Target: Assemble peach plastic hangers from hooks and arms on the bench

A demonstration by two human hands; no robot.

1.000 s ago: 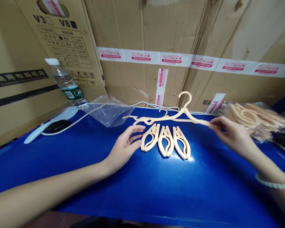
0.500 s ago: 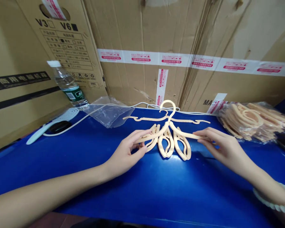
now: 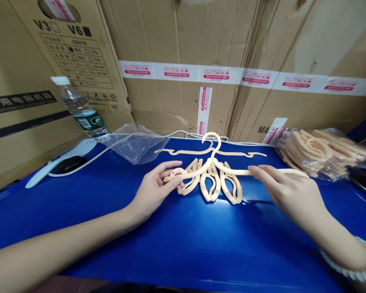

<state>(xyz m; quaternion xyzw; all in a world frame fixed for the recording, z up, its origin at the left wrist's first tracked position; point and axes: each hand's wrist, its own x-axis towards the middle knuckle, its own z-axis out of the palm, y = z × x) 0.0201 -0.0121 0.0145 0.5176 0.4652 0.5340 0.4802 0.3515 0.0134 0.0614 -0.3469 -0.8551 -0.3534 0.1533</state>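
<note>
Over the blue table (image 3: 183,244), both hands (image 3: 151,193) (image 3: 295,195) pinch a hanger (image 3: 213,160) partly hiding folded hangers (image 3: 217,188).

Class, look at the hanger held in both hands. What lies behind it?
Three folded hangers and, farther back, an unfolded hanger. The held hanger covers parts of these.

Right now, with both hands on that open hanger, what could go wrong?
If lowered, the held hanger could bump the three folded hangers it overlaps in view. Its hook might catch the spread hanger behind. If the left hand or right hand slipped, that end could drop.
</note>
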